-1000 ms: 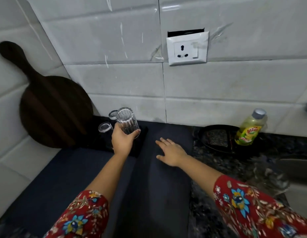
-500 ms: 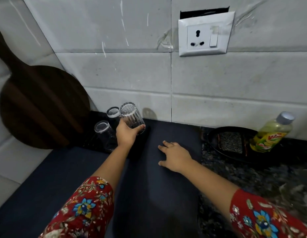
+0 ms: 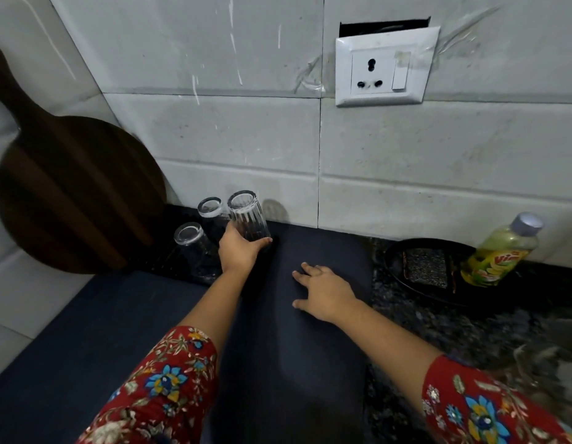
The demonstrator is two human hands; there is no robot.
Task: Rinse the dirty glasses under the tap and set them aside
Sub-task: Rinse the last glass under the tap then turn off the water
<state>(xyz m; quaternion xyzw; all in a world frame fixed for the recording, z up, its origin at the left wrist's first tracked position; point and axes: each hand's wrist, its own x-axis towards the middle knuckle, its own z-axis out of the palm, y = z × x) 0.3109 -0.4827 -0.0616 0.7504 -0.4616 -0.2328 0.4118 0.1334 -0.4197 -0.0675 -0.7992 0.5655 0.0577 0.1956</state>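
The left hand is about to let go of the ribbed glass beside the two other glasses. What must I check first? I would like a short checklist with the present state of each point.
1. Left hand grips the ribbed glass securely: ok.
2. Lower edge of the ribbed glass rests on the surface: cannot tell, the hand hides it.
3. Space to the front glass: ok, they are apart.
4. Space to the back glass: cannot tell, the two overlap in this view.
5. Right hand out of the way, flat on the dark blue cloth: ok.
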